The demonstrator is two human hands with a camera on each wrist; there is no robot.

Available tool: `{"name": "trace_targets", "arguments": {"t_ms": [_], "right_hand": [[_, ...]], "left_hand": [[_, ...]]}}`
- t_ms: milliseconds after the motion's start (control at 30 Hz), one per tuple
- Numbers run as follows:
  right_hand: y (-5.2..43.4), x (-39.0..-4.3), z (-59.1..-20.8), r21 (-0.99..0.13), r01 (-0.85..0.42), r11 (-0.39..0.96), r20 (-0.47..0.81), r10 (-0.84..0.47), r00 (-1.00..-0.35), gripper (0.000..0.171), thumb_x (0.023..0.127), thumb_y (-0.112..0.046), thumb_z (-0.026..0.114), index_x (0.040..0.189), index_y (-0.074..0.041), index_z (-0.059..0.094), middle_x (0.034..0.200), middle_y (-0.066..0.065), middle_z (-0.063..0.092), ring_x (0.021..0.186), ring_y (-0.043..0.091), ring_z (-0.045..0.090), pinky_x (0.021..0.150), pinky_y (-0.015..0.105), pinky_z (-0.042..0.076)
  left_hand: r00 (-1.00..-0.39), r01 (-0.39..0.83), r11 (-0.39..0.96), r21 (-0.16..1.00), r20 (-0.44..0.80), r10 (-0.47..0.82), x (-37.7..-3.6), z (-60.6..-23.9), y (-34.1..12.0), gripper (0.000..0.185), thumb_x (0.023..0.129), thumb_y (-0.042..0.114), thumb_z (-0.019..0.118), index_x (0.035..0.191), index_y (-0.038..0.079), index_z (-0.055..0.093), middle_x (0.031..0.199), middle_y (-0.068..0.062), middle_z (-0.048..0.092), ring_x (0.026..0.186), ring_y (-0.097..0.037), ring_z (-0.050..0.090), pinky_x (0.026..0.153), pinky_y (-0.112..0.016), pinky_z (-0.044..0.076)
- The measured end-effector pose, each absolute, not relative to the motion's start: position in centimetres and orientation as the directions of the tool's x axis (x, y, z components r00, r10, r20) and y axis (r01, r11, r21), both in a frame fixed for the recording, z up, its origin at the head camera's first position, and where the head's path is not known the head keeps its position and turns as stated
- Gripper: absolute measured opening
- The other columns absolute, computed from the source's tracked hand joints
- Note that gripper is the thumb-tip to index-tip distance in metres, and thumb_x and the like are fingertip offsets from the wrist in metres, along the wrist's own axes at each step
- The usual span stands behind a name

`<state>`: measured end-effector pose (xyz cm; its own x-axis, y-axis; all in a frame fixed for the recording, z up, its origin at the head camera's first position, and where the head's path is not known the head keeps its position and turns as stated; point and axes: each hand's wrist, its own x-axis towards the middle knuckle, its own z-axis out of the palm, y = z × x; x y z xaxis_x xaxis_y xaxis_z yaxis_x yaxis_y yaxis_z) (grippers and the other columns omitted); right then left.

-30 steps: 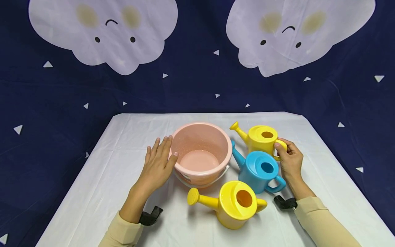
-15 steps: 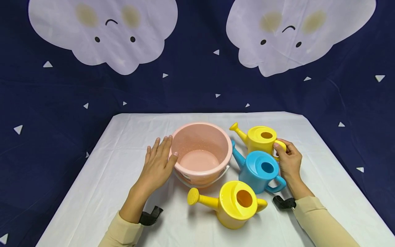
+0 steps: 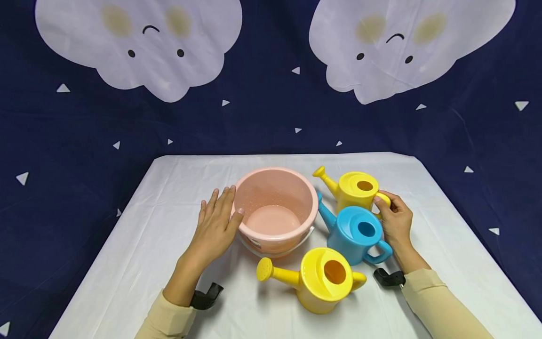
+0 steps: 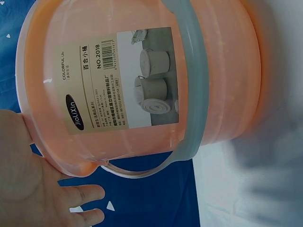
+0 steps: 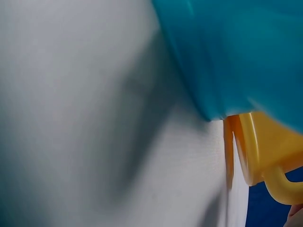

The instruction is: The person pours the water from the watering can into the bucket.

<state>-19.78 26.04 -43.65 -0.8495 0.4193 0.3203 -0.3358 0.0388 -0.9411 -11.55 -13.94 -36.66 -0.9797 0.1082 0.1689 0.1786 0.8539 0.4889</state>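
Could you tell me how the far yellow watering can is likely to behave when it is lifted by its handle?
The far yellow watering can looks like moulded plastic, so probably stiff and light. The right hand pinches its handle at the back, so the long spout may dip forward. Any water inside is hidden; its weight is uncertain.

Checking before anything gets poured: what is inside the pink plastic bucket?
The pink plastic bucket shows only its bare pink bottom and speckled inner wall; whether the specks are droplets I cannot tell. The near inner wall is hidden behind the rim.
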Motion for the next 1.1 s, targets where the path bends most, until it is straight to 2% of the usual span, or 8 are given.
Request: {"name": "trace_targets", "arguments": {"t_ms": [200, 433, 667, 833, 1100], "right_hand": [[26.2, -19.6, -43.6, -0.950, -0.303, 0.072, 0.305, 0.411, -0.859, 0.032, 0.083, -0.004, 0.070, 0.108, 0.014, 0.062, 0.085, -0.008, 0.067, 0.068, 0.002, 0.054, 0.053, 0.008, 0.045], [26.3, -19.5, -43.6, -0.958, -0.253, 0.133, 0.286, 0.424, -0.860, 0.030, 0.082, -0.004, 0.071, 0.107, 0.011, 0.065, 0.087, -0.008, 0.062, 0.078, 0.002, 0.055, 0.063, 0.007, 0.045], [26.3, -19.3, -43.6, -0.965, -0.229, 0.131, 0.263, 0.423, -0.867, 0.028, 0.082, -0.004, 0.071, 0.106, 0.009, 0.067, 0.087, -0.007, 0.061, 0.081, 0.002, 0.056, 0.067, 0.006, 0.047], [26.4, -19.2, -43.7, -0.959, -0.222, 0.176, 0.276, 0.410, -0.869, 0.030, 0.082, -0.005, 0.071, 0.108, 0.010, 0.066, 0.089, -0.010, 0.061, 0.082, 0.000, 0.056, 0.069, 0.004, 0.047], [27.7, -20.3, -45.8, -0.957, -0.171, 0.233, 0.258, 0.427, -0.867, 0.029, 0.082, -0.015, 0.073, 0.107, -0.001, 0.070, 0.090, -0.015, 0.061, 0.082, 0.001, 0.055, 0.067, 0.005, 0.046]], "left_hand": [[-0.980, 0.179, 0.854, 0.489, 0.168, 0.109, -11.6, -36.7, -13.9, 0.061, 0.101, 0.047, 0.027, 0.153, 0.018, 0.013, 0.159, -0.011, 0.018, 0.149, -0.031, 0.001, 0.118, -0.056, -0.002], [-0.979, 0.184, 0.851, 0.492, 0.171, 0.113, -11.6, -36.7, -13.9, 0.061, 0.101, 0.047, 0.027, 0.153, 0.018, 0.013, 0.159, -0.010, 0.017, 0.149, -0.031, 0.001, 0.117, -0.057, -0.003], [-0.979, 0.182, 0.851, 0.492, 0.171, 0.110, -11.6, -36.8, -13.9, 0.061, 0.101, 0.045, 0.029, 0.153, 0.017, 0.014, 0.158, -0.012, 0.019, 0.149, -0.032, 0.002, 0.117, -0.056, -0.003], [-0.980, 0.179, 0.854, 0.488, 0.169, 0.109, -11.6, -36.8, -13.9, 0.060, 0.101, 0.044, 0.029, 0.153, 0.017, 0.014, 0.158, -0.011, 0.018, 0.149, -0.032, 0.002, 0.117, -0.057, -0.002], [-0.979, 0.181, 0.855, 0.487, 0.174, 0.108, -11.6, -36.8, -13.9, 0.060, 0.101, 0.044, 0.030, 0.153, 0.017, 0.014, 0.158, -0.011, 0.019, 0.149, -0.032, 0.002, 0.117, -0.057, 0.000]]}}
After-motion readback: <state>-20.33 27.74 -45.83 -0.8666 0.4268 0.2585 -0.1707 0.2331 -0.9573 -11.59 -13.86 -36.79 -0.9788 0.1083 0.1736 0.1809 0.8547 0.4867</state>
